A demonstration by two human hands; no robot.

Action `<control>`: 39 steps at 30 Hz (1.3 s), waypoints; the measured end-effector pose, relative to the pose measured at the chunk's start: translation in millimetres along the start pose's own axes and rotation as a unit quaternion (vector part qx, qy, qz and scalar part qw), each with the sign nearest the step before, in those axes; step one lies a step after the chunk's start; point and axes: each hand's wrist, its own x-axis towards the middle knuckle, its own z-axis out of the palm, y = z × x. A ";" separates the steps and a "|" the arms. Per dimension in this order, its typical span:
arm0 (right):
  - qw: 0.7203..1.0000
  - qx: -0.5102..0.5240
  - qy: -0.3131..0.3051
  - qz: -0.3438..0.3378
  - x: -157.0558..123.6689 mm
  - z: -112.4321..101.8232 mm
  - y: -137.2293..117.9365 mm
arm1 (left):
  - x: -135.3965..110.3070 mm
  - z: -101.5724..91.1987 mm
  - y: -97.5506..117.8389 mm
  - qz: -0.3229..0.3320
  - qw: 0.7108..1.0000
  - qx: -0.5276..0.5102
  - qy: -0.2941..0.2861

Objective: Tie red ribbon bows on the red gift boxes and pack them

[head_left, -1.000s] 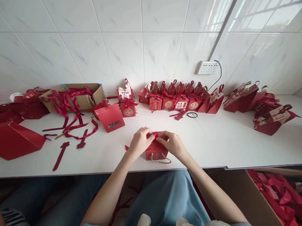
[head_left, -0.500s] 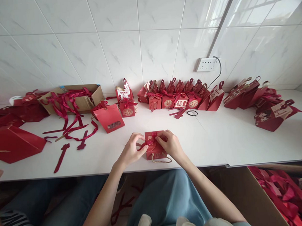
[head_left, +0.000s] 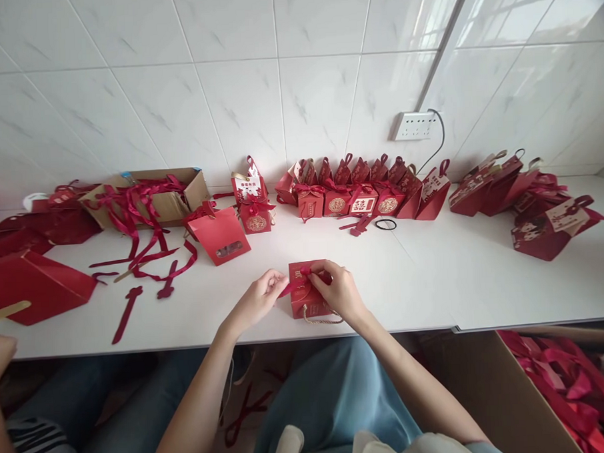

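Red ribbon (head_left: 286, 290) is pinched between thumb and fingertips of the curled left hand (head_left: 255, 302), just beside the small red box (head_left: 299, 307), while ribbon on the box's top is pinched by the inward-angled right hand (head_left: 339, 288), the box being set between the two.

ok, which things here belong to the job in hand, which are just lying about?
In the job, it seems: red box with rope handle; red ribbon, at left hand and right hand.

Apparently just lying about: black ring; flower-ended strips.
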 end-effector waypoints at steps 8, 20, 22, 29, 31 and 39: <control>0.999 0.026 0.004 0.022 3.2 2.0 1.5 | 5.7 -20.4 16.4 0.078 0.988 0.133 -0.003; 1.000 0.012 -0.018 0.003 4.9 0.1 1.6 | 36.2 -22.6 75.3 0.251 0.923 0.265 -0.122; 1.000 0.007 -0.026 -0.004 5.1 0.0 3.0 | 42.3 -21.5 77.9 0.272 0.914 0.279 -0.113; 0.997 0.069 -0.032 -0.020 3.8 -0.6 6.3 | 63.6 -16.4 60.9 0.260 0.945 0.189 -0.060; 0.996 0.086 -0.030 -0.012 3.4 0.0 7.0 | 68.5 -14.2 50.9 0.222 0.965 0.130 -0.048; 0.996 0.085 -0.035 -0.014 4.7 3.5 9.2 | 72.4 -0.9 37.7 0.215 0.970 -0.039 -0.102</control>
